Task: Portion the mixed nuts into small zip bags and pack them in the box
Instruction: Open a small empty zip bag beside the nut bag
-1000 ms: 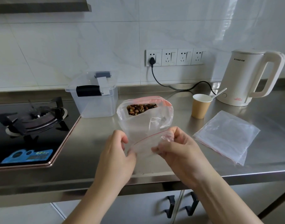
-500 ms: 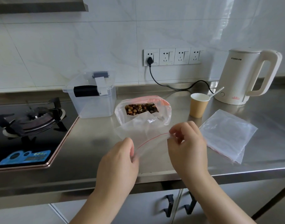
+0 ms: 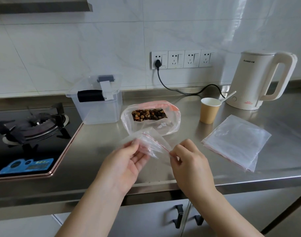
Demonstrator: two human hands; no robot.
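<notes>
A: Holding one small zip bag [image 3: 150, 142] above the front edge of the countertop [image 3: 98, 151], the person has it between both hands. The left hand [image 3: 127, 161] lies palm up, fingers loosely bent under the film with the thumb on top; the right hand [image 3: 189, 161] pinches the red-lined mouth at its corner between thumb and forefinger.

B: Is the mouth open yet?

A: Hard to say; the film is blurred there, though it looks partly parted. The big bag of mixed nuts [image 3: 149, 115] sits toward the middle of the countertop, its top gaping, just beside the clear box [image 3: 96, 106] near the back edge.

B: So where could this go wrong?

A: Thin film clings to itself; if only one layer is pinched, the mouth may not spread and nuts would spill onto the steel. The big bag slumps, so a nudge could tip it. The paper cup [image 3: 209, 111] with its spoon [image 3: 229, 97] stands near the kettle [image 3: 259, 79], and a reaching sleeve might knock it. The spare bags [image 3: 236, 142] lie near the front right edge and could slide off.
</notes>
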